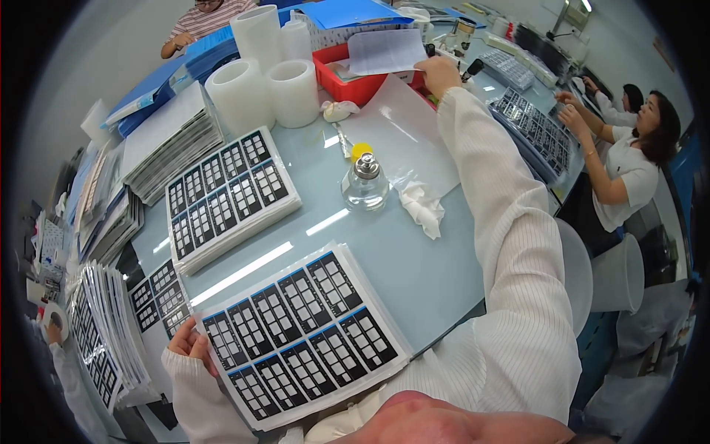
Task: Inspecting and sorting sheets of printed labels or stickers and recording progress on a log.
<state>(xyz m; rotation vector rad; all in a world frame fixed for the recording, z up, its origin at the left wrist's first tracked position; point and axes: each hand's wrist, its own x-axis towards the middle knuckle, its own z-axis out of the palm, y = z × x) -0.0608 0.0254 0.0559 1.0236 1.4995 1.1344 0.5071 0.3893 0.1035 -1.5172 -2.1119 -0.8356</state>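
Observation:
A stack of printed sheets (277, 355), with black panels and blue stripes, lies at the table's near edge. My left hand (188, 342) grips its left edge with bent fingers. Stretched far forward, my right hand (441, 77) pinches the right corner of a white paper sheet (381, 52). That paper slants over a red bin (325, 70), whose contents are partly hidden. Before the bin lie a translucent film sheet (403, 122) and a crumpled white tissue (423, 209). A clear glass bottle with a metal top (364, 185) stands beside a small yellow round piece (361, 150).
Another stack of similar sheets (229, 196) lies further left, with tall piles of sheets (166, 144) beyond. White film rolls (240, 96) stand at the back left. Co-workers (621, 155) sit at right, near dark panelled trays (532, 129); another person (211, 22) sits far back.

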